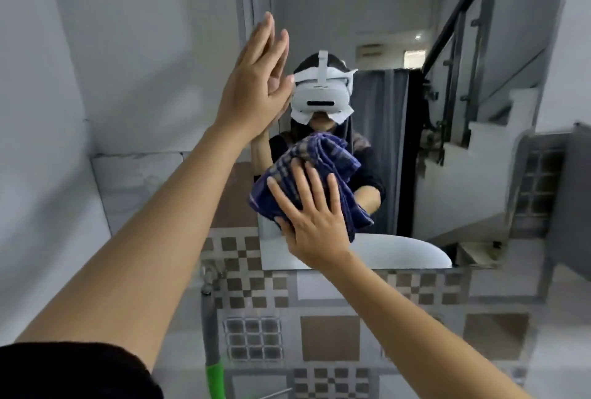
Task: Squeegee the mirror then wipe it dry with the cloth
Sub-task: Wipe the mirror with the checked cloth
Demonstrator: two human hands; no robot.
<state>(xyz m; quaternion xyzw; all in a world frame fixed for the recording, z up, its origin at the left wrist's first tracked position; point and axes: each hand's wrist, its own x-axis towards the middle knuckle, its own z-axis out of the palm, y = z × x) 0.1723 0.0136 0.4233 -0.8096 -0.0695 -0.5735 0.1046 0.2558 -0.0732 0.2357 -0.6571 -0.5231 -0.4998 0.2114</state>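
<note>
The wall mirror (pixel 367 8) fills the upper middle of the head view. My right hand (pixel 311 216) lies flat, fingers spread, pressing a bunched blue checked cloth (pixel 323 155) against the lower part of the glass. My left hand (pixel 256 85) rests flat against the mirror's left edge, fingers straight and together, holding nothing. The glass reflects a person wearing a white headset, plus the cloth. No squeegee is visible.
A patterned tile wall (pixel 351 334) runs below the mirror. A grey pole with a green grip (pixel 212 360) stands upright at lower centre, under a tap fitting (pixel 208 277). A white basin rim (pixel 399 251) and a staircase show as reflections.
</note>
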